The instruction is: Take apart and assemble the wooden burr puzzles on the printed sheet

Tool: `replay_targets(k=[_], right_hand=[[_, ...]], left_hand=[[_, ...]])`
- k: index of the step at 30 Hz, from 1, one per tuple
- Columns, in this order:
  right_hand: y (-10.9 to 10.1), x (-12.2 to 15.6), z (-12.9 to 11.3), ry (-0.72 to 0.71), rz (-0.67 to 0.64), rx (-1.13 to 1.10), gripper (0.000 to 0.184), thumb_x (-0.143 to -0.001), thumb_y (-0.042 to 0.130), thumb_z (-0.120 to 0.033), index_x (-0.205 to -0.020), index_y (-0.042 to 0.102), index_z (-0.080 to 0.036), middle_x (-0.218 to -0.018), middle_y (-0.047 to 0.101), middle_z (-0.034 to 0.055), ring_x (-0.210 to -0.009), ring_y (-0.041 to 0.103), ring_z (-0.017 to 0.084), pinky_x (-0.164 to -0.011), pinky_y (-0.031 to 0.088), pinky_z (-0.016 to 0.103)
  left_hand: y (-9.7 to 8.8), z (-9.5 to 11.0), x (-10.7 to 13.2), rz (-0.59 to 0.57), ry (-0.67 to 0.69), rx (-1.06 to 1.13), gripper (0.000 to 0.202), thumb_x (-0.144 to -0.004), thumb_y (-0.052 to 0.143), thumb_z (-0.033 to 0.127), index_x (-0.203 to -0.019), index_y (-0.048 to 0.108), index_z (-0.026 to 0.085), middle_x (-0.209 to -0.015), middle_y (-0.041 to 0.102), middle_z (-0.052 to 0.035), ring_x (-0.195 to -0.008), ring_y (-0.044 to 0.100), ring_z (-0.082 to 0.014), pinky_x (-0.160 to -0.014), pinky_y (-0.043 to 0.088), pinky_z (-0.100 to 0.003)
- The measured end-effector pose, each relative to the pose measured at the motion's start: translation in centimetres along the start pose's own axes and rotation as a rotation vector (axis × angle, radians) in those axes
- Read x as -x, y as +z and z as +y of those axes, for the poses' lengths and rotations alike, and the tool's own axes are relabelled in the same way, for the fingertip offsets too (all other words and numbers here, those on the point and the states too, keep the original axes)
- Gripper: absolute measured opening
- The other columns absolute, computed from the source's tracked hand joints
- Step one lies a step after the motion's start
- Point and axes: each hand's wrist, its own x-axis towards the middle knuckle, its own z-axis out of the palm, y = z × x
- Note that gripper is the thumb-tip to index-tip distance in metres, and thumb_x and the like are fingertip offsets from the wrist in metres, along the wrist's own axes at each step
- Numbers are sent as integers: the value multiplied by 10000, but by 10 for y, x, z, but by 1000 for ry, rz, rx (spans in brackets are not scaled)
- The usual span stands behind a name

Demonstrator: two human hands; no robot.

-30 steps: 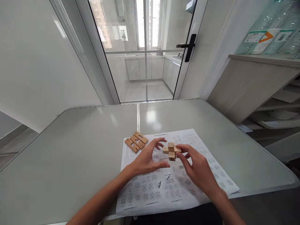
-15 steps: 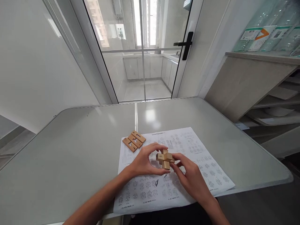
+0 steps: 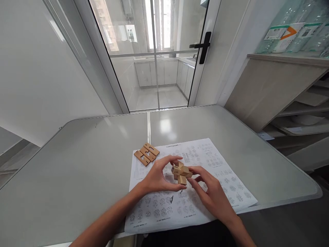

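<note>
Between my two hands, above a printed sheet (image 3: 203, 212), is a wooden burr puzzle (image 3: 183, 171) of interlocking pale bars, with dark marks on one bar's end. My left hand (image 3: 161, 176) grips it from the left, fingertips at its top and thumb under its lower bar. From the right, my right hand (image 3: 209, 188) pinches the bar that sticks out toward it, between thumb and fingers. Flat notched wooden pieces (image 3: 147, 154) with dark numbers lie side by side at the sheet's upper left corner, beyond my left hand.
The grey table (image 3: 77, 178) has a seam running to its far edge. Behind it stands a glazed door with a black handle (image 3: 204, 48). A shelf unit (image 3: 277, 85) at the right carries clear plastic bottles (image 3: 295, 34) on top.
The burr puzzle has turned slightly in my hands, so more of the marked bar end shows. Both hands keep their hold. The view has shifted a little.
</note>
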Motion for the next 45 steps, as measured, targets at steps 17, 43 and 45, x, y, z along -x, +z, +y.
replay_targets(k=[17,43,45], right_hand=[[7,4,11,264,30,-313,229,-1001,692,-416,-1163,699,-255,-1181,773,75,-1104,759,278,-1001,623,419],[11,9,12,286,-92,-278,273,-1066,572,-407,-1303,628,-282,-1232,775,78,-1156,759,276,-928,640,381],[11,9,11,286,-111,-293,318,-1073,561,-426,-1353,614,-287,-1264,761,81,-1163,754,274,-943,638,388]], left_hand=[[4,-1,-1,4,117,-8,666,-677,965,366,-1252,662,220,-1078,710,-58,-986,681,-233,-914,553,-374],[10,-16,1,-80,187,-298,650,-767,877,474,-1317,647,216,-1110,712,-94,-983,689,-249,-893,565,-400],[10,-18,1,-75,184,-316,648,-771,875,491,-1310,651,209,-1110,713,-99,-981,688,-251,-892,561,-400]])
